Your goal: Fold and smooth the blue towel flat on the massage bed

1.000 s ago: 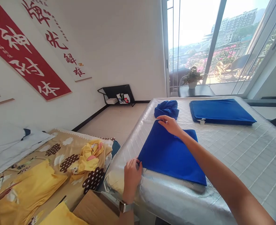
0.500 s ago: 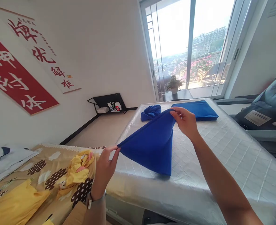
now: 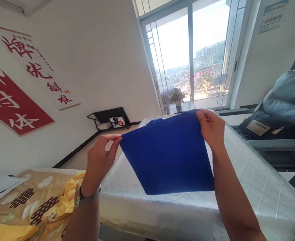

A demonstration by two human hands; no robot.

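Observation:
A folded blue cloth [image 3: 167, 154] hangs stretched out between my two hands, above a silvery quilted mattress [image 3: 248, 170]. My left hand [image 3: 103, 155] pinches its upper left corner between thumb and fingers. At the upper right corner, my right hand [image 3: 211, 129] grips the cloth the same way. Behind its top edge peeks a bit of another blue cloth [image 3: 154, 121]; most of that one is hidden, and the flat blue pile seen earlier at the back is out of sight behind the held cloth.
Left of the mattress lies a patterned brown sheet [image 3: 22, 197] with yellow clothing [image 3: 68, 194] on it. A potted plant [image 3: 177, 96] stands on a small table by the glass door. A grey puffy jacket [image 3: 285, 95] rests over an armchair at right.
Both hands have risen and moved apart, pulling the blue cloth from a slanted triangle into a wide, flat panel. My view has shifted to the right and tilted up slightly.

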